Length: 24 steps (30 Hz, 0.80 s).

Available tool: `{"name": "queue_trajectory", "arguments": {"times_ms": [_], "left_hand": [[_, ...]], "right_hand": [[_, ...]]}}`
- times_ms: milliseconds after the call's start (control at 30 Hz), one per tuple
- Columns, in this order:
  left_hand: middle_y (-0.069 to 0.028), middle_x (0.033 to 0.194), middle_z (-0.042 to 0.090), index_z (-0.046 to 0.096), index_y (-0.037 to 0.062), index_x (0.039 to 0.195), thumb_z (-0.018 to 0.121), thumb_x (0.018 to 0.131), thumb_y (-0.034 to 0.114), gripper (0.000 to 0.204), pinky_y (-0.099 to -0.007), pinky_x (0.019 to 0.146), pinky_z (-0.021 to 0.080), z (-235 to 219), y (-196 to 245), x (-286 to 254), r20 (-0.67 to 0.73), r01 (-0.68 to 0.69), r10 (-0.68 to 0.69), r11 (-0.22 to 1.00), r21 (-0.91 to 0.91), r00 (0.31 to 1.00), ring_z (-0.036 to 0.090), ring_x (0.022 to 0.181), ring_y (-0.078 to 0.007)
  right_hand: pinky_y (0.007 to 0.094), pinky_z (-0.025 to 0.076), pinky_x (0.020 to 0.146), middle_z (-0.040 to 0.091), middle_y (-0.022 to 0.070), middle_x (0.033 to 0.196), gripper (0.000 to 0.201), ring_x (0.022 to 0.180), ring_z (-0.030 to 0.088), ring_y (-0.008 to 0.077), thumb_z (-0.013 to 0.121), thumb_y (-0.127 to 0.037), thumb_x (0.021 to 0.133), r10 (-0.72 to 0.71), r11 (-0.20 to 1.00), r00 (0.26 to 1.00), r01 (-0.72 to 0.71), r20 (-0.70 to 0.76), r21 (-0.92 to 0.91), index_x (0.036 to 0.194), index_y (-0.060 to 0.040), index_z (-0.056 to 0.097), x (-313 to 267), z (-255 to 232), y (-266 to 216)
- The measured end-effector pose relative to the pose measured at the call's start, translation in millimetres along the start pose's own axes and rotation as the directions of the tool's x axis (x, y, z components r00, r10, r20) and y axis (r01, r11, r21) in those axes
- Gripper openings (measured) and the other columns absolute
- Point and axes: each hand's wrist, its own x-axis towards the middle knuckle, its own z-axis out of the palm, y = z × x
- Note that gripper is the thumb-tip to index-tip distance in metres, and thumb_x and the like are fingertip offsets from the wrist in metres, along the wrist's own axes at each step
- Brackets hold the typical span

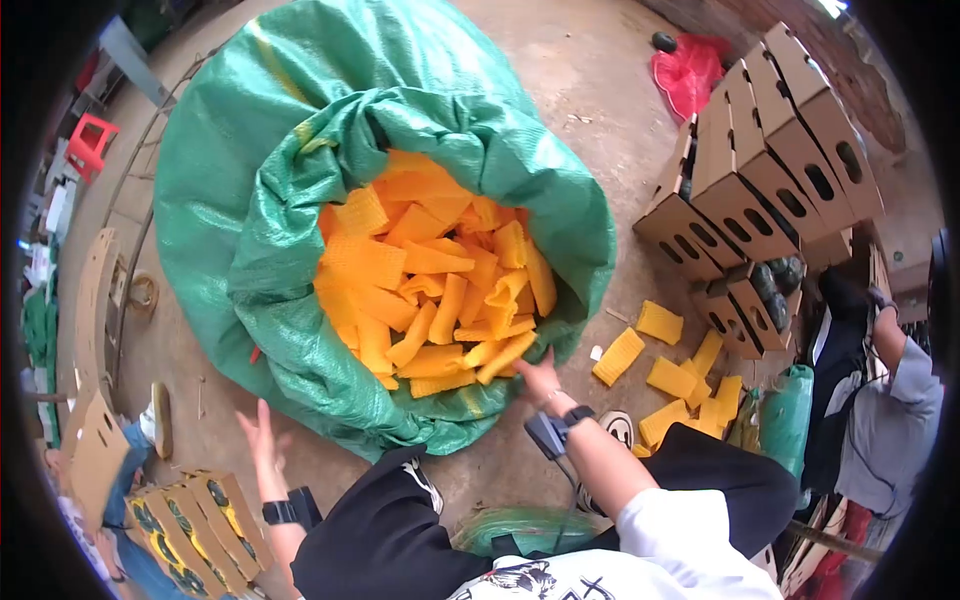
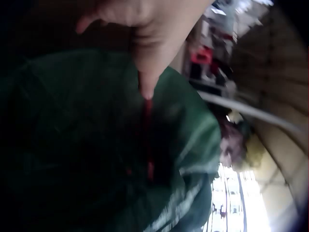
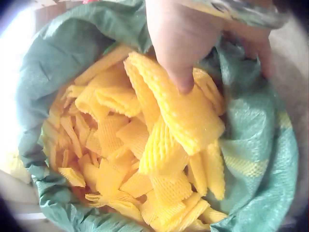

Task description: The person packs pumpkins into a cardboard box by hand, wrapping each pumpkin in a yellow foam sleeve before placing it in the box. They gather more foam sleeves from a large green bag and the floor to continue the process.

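Note:
A big green woven sack (image 1: 380,60) stands on the floor with its mouth rolled outward. Yellow foam fruit nets (image 1: 365,260) fill it. My right hand (image 1: 541,382) is at the near right rim; in the right wrist view the thumb (image 3: 183,79) lies inside over a yellow net while the fingers (image 3: 260,53) hang over the outer side, gripping the sack's edge. Off the sack's near left side, my left hand (image 1: 265,445) holds nothing, its fingers spread. The left wrist view is dark and blurred; a red strip (image 2: 148,145) shows on the sack below the thumb.
Loose yellow nets (image 1: 680,380) lie on the floor to the right. Beyond them stand stacked cardboard boxes (image 1: 750,160), some with dark green fruit (image 1: 775,290). More boxes (image 1: 200,530) sit at lower left. Another person (image 1: 890,420) is at the right edge.

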Motion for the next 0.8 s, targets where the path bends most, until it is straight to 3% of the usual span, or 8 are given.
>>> {"name": "queue_trajectory", "arguments": {"times_ms": [67, 167, 267, 400, 500, 533, 700, 800], "left_hand": [[-0.0147, 0.141, 0.032, 0.029, 0.0122, 0.141, 0.059, 0.083, 0.052, 0.076, -0.0482, 0.094, 0.041, -2, -48, 56, 0.573, 0.413, -0.167, 0.848, -0.331, 0.803, 0.036, 0.127, -0.0317], [-0.0102, 0.129, 0.048, 0.040, 0.0066, 0.131, 0.057, 0.085, 0.047, 0.064, -0.0420, 0.094, 0.044, 54, -41, 121, 0.818, 0.272, 0.082, 0.920, -0.282, 0.569, 0.049, 0.116, -0.0242], [-0.0101, 0.128, 0.049, 0.040, 0.0059, 0.131, 0.057, 0.086, 0.046, 0.063, -0.0415, 0.093, 0.044, 127, 19, 131, 0.818, 0.147, 0.186, 0.939, -0.312, 0.544, 0.049, 0.115, -0.0243], [-0.0101, 0.126, 0.050, 0.042, 0.0046, 0.129, 0.057, 0.086, 0.045, 0.061, -0.0406, 0.092, 0.045, 241, 147, 160, 0.799, -0.065, 0.338, 0.933, -0.354, 0.497, 0.051, 0.112, -0.0245], [-0.0100, 0.124, 0.052, 0.043, 0.0036, 0.128, 0.057, 0.087, 0.043, 0.059, -0.0398, 0.091, 0.046, 276, 175, 148, 0.779, -0.199, 0.429, 0.903, -0.381, 0.457, 0.052, 0.111, -0.0246], [-0.0099, 0.119, 0.055, 0.044, 0.0038, 0.127, 0.057, 0.087, 0.044, 0.058, -0.0351, 0.087, 0.047, 286, 181, 136, 0.782, 0.090, 0.173, 0.956, -0.281, 0.599, 0.052, 0.109, -0.0227], [-0.0066, 0.081, 0.055, 0.044, 0.0003, 0.116, 0.069, 0.079, 0.038, 0.059, -0.0285, 0.047, 0.045, 214, 87, 51, 0.424, -0.111, 0.083, 0.993, 0.041, 0.902, 0.054, 0.064, -0.0145], [-0.0154, 0.128, 0.041, 0.023, 0.0046, 0.138, 0.072, 0.077, 0.015, 0.079, -0.0411, 0.070, 0.057, 205, 50, -56, 0.837, 0.037, -0.222, 0.971, 0.236, 0.500, 0.052, 0.108, -0.0264]], "right_hand": [[0.0429, 0.052, 0.080, 0.057, 0.0129, 0.112, 0.075, 0.097, 0.059, 0.0286, 0.068, -0.009, 0.073, 0.103, 0.942, 0.994, -0.085, -0.039, 0.326, 0.135, -0.0010, 0.027, -16, 34, -51], [0.0431, 0.054, 0.076, 0.064, 0.0110, 0.099, 0.035, 0.087, 0.063, 0.0259, 0.067, -0.009, 0.077, 0.036, 0.783, 0.941, -0.235, 0.336, 0.576, 0.109, -0.0001, 0.057, 70, 49, -42], [0.0427, 0.055, 0.074, 0.065, 0.0127, 0.100, 0.030, 0.086, 0.065, 0.0267, 0.062, -0.021, 0.084, -0.215, 0.492, 0.718, -0.506, 0.662, 0.708, 0.107, -0.0028, 0.060, 47, 34, -124], [0.0438, 0.053, 0.075, 0.065, 0.0148, 0.099, 0.031, 0.085, 0.064, 0.0307, 0.056, -0.023, 0.086, -0.616, 0.593, 0.667, 0.043, 0.419, 0.804, 0.107, -0.0005, 0.058, 55, 13, -213], [0.0471, 0.051, 0.079, 0.063, 0.0192, 0.101, 0.031, 0.087, 0.063, 0.0367, 0.050, -0.017, 0.085, -0.309, 0.702, 0.777, -0.203, 0.549, 0.683, 0.108, 0.0044, 0.055, 81, -8, -264], [0.0471, 0.051, 0.079, 0.063, 0.0192, 0.101, 0.031, 0.087, 0.063, 0.0367, 0.050, -0.017, 0.085, -0.312, 0.699, 0.774, -0.206, 0.552, 0.685, 0.108, 0.0044, 0.055, 84, -9, -267], [0.0447, 0.050, 0.083, 0.063, 0.0166, 0.104, 0.036, 0.092, 0.063, 0.0316, 0.043, -0.026, 0.093, -0.083, 0.839, 0.934, -0.123, 0.348, 0.530, 0.111, 0.0034, 0.055, 134, -6, -222], [0.0433, 0.048, 0.088, 0.063, 0.0154, 0.108, 0.037, 0.097, 0.062, 0.0301, 0.041, -0.026, 0.095, -0.060, 0.886, 0.930, -0.117, 0.362, 0.448, 0.112, 0.0040, 0.055, 146, 8, -185]]}}
